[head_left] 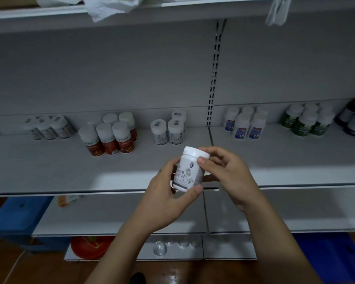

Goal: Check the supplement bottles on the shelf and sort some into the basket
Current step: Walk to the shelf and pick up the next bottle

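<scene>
Both hands grip one white bottle (190, 169) near the shelf (49, 173): left hand (168, 199) low, right hand (228, 173) up top.

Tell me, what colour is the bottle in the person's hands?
White bottle with a grey flower print; head view.

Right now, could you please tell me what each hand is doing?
Left hand: holding the white supplement bottle around its lower part.
Right hand: pinching the same bottle near its top.
</scene>
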Demonstrator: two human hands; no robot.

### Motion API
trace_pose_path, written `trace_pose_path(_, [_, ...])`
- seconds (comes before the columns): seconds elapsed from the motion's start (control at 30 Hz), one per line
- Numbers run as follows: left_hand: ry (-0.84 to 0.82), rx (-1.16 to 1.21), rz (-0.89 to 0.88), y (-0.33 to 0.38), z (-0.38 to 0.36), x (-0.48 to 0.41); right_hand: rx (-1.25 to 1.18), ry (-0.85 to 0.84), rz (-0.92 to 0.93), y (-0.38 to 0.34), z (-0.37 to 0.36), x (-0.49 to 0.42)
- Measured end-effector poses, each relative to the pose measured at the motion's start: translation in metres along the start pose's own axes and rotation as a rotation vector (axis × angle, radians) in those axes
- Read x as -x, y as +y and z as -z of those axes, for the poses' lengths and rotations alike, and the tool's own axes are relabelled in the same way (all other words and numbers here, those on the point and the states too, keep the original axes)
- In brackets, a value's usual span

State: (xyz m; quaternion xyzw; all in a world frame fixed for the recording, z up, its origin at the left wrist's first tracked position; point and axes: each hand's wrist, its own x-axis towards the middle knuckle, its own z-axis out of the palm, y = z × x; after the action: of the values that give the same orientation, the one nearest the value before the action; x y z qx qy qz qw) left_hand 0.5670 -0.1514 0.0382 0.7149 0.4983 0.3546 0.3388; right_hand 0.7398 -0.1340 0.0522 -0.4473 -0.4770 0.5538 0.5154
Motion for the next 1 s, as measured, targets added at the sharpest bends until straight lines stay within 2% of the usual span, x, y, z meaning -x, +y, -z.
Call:
trace_pose_path(0.2, [-0.012, 0.014, 0.023, 0.001, -0.003, 0.000, -0.039, 0.005, -0.024, 0.004, 0.005, 0.002])
trace_pose_path(0.4, [0.039, -0.064, 0.093, -0.009, 0.004, -0.002, 0.028, -0.134, 0.072, 0.009, 0.003, 0.001])
trace_pose_path(0.63, [0.251, -0.307, 0.157, -0.038, 0.012, -0.008, 0.290, -0.031, -0.042, 0.016, -0.031, -0.016])
trace_pose_path(0.8, [0.283, -0.368, 0.198, -0.047, 0.017, -0.026, 0.618, 0.093, 0.005, 0.006, -0.058, -0.038])
trace_pose_path(1.0, [0.239, -0.401, 0.149, -0.065, 0.041, -0.056, 0.794, 0.112, 0.086, -0.023, -0.064, -0.095])
